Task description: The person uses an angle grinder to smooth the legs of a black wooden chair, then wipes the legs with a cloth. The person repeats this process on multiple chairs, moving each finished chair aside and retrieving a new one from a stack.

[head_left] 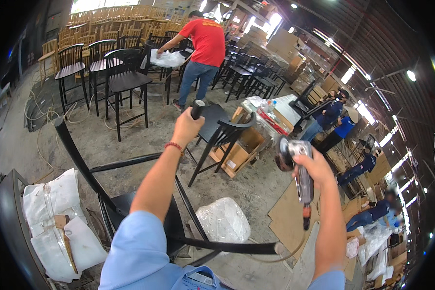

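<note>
Upended in front of me is a black wooden chair point(73, 147), its legs pointing up and outward and its seat partly hidden by my left arm. The fingers of my left hand point(187, 128) are wrapped round the end of one black chair leg point(197, 110). On the right, my right hand point(314, 166) grips a grey air-powered disc sander point(304, 186) by its body. The sander's round head is held off the chair, toward the middle of the view. From its orange and black fitting an air hose point(295, 251) trails down toward the floor.
White wrapped pads with a brush point(65, 237) lie at left. A plastic-wrapped bundle point(223, 220) and cardboard sheet point(295, 212) are on the floor. Another black chair point(217, 126) stands ahead, beside a wooden crate table point(241, 150). A person in red point(205, 43) handles plastic among chairs; others work at right.
</note>
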Tool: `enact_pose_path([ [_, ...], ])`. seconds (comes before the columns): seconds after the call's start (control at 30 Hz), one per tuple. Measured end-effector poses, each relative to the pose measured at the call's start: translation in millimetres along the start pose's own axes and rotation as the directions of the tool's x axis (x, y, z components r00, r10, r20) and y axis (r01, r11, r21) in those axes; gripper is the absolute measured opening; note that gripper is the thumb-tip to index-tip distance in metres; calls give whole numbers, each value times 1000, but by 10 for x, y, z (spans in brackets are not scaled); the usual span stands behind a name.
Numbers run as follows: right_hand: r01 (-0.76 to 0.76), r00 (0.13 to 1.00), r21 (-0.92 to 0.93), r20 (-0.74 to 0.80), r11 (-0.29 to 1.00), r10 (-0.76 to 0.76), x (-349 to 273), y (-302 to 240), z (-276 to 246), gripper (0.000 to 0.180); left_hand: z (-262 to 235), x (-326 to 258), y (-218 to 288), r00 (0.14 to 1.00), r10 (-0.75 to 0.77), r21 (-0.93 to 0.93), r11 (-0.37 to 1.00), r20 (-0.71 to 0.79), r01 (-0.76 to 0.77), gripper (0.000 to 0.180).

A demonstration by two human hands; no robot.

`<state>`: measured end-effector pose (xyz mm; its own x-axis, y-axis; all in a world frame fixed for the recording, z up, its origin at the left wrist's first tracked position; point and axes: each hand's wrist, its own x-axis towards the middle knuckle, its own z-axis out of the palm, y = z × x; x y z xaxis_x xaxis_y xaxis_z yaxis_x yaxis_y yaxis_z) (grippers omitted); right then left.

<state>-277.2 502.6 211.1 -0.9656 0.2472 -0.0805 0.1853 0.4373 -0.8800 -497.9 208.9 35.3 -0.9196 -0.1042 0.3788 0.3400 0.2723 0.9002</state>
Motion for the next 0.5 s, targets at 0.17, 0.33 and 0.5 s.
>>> enact_pose_path([
  [0.17, 29, 988, 569, -139, 822, 61, -1396, 1130, -559, 35, -306, -69, 248, 992, -8, 358, 933, 129, -39, 54],
  [0.33, 171, 967, 750, -252, 639, 37, -2411, 1621, -609, 34, -1065, -118, 1261, 940, 195, 501, 806, 278, -316, 46],
  [0.5, 287, 941, 652, -328, 702, -80, -3114, 1270, -572, 42, -2224, -332, 2304, 910, 345, 613, 675, 230, -410, 45],
])
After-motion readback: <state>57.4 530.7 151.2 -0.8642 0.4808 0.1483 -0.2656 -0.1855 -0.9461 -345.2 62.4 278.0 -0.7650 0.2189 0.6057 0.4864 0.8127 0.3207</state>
